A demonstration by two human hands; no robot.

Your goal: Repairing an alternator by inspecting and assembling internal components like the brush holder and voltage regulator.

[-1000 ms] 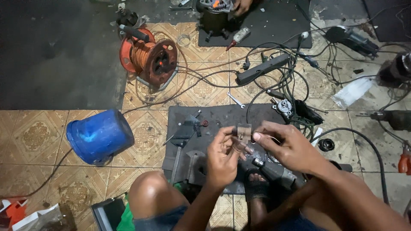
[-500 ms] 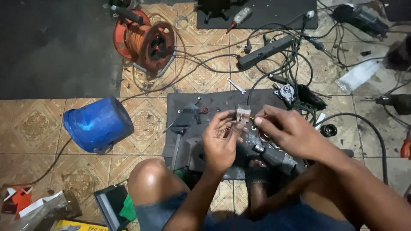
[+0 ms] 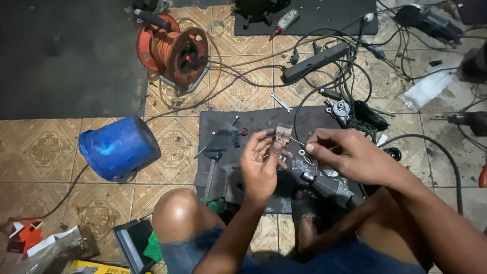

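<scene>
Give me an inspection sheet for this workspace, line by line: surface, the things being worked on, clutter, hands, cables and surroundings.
Surface: dark mat on a patterned tile floor.
Job's things: small clear packet; thin pin; power tool body lying on the mat.
Clutter: spanner, blue bucket on its side, loose parts.
Hands: left hand pinches the packet; right hand pinches the pin.
Cables: orange cable reel, power strip, tangled black leads.
Surroundings: drill, boxes at lower left.
</scene>
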